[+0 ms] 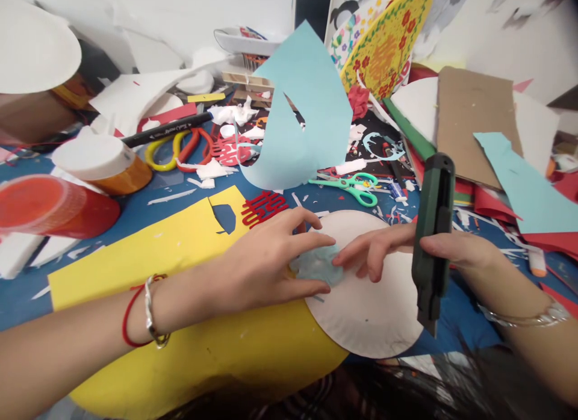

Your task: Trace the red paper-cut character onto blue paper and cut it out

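In my right hand (388,248) is a dark green utility knife (434,227), gripped by the thumb with its blade pointing down. The fingertips of that hand reach to a small pale blue paper piece (318,265). My left hand (275,251) has its fingers spread around the same blue piece, touching or just above it; I cannot tell whether it grips it. Beneath lies a white paper plate (374,318). Yellow paper (180,342) with a cut-out hole extends under my left forearm. A red cut-paper character (263,207) rests beyond my left hand.
Green-handled scissors (361,188) lie behind the plate, near a large light blue paper sheet (307,119). Jars, including a red-lidded tub (58,206), stand at left. Brown cardboard (474,119) and more paper pile up at right. Paper scraps litter the blue table.
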A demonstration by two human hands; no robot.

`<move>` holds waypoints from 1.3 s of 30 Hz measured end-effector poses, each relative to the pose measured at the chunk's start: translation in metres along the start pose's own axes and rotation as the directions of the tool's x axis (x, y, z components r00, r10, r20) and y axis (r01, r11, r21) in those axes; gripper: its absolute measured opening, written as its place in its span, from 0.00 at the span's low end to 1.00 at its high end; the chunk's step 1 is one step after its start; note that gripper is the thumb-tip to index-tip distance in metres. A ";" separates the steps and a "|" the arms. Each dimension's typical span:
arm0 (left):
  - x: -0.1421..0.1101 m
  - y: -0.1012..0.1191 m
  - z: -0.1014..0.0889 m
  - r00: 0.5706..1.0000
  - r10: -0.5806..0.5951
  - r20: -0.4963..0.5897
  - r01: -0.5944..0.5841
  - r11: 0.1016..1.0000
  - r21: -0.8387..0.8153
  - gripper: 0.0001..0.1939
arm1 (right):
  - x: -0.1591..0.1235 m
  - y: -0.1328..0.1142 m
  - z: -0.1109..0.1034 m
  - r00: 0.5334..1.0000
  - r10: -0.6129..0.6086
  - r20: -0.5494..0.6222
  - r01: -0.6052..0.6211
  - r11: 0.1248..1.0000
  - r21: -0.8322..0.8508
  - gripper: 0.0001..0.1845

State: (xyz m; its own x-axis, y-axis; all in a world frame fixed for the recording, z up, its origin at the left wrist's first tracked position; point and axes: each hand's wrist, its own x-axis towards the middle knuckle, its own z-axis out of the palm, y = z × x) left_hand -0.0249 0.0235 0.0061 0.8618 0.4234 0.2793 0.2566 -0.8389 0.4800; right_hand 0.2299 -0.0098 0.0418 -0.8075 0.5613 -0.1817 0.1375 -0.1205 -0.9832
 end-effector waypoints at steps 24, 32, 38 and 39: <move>0.005 0.002 0.000 0.943 0.294 0.156 -0.313 0.943 0.115 0.14 | 0.000 0.021 -0.014 0.978 -0.078 -0.192 0.060 0.993 -0.101 0.25; 0.005 0.004 0.002 0.939 0.288 0.188 -0.321 0.930 0.178 0.15 | 0.015 0.028 -0.010 0.895 -0.395 -0.206 0.197 0.766 -0.613 0.02; 0.005 0.003 0.003 0.937 0.293 0.188 -0.331 0.918 0.219 0.15 | 0.018 0.035 -0.009 0.883 -0.440 -0.167 0.240 0.726 -0.644 0.04; 0.005 0.003 0.003 0.937 0.295 0.186 -0.332 0.917 0.222 0.15 | 0.018 0.036 -0.009 0.882 -0.444 -0.159 0.250 0.726 -0.641 0.04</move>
State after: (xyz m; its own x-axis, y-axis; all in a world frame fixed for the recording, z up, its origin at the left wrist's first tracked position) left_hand -0.0185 0.0220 0.0067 0.9647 0.0863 0.2489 0.0462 -0.9856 0.1627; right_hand 0.2256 0.0035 0.0030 -0.6816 0.6788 0.2733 0.2659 0.5777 -0.7717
